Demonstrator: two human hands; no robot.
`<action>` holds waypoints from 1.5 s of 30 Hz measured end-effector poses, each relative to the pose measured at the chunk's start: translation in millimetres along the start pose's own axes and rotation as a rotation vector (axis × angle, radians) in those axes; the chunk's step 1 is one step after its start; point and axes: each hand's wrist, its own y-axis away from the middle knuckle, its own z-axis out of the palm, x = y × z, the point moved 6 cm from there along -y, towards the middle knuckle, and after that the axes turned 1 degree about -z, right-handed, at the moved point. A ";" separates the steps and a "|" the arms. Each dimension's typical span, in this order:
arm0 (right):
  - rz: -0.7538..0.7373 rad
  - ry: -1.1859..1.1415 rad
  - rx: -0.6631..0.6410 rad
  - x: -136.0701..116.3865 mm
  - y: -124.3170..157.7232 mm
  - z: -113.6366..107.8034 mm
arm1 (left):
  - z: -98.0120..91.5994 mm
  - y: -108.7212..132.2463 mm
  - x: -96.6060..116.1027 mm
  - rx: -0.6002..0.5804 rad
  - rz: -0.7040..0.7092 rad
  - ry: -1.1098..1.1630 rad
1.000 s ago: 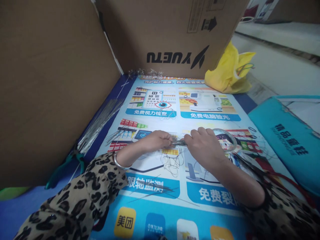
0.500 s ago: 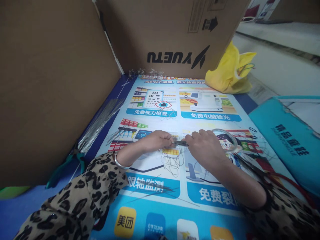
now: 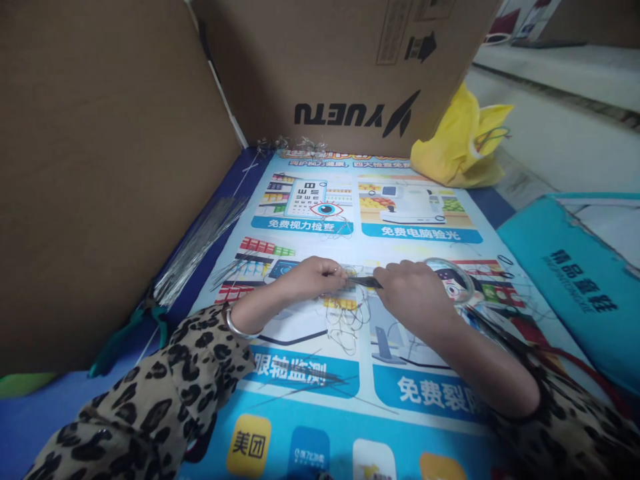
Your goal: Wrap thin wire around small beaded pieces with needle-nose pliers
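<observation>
My right hand (image 3: 413,293) is wrapped around a pair of long-nose pliers (image 3: 366,282); only the narrow dark metal jaws show, pointing left, while the handles are hidden in the fist. At the jaw tips, my left hand (image 3: 317,279) is closed in a pinch on a thin wire that is hardly visible. Bent thin wire pieces (image 3: 346,328) lie on the printed sheet just below the jaws. A clear ring-shaped roll (image 3: 469,283) lies behind my right wrist, and scissors (image 3: 505,333) with red handles lie partly under the right forearm.
A bundle of straight wires (image 3: 200,250) and green-handled pliers (image 3: 120,340) lie on the left. Cardboard panels (image 3: 320,60) stand at the left and back, with tangled wire bits (image 3: 305,145) at their foot. A yellow bag (image 3: 457,150) and a turquoise box (image 3: 560,280) are on the right.
My right hand has shifted slightly right with the pliers, and more of the jaws shows. My left fingers have risen a little and stay pinched at the tips.
</observation>
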 end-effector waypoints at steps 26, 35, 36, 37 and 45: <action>-0.247 0.139 0.362 -8.7 5.7 -20.2 | 6.5 4.2 4.5 -0.248 -0.008 0.039; -0.284 0.124 0.375 -13.8 6.4 -21.1 | 9.4 5.4 2.1 -0.339 -0.060 0.116; -0.288 0.130 0.374 -14.2 6.4 -20.7 | 10.0 5.7 2.4 -0.355 -0.058 0.117; -0.292 0.135 0.373 -14.4 6.5 -20.4 | 10.6 6.0 2.7 -0.371 -0.056 0.115; -0.295 0.111 0.353 -14.6 4.6 -15.4 | 11.4 6.6 4.4 -0.387 -0.056 0.110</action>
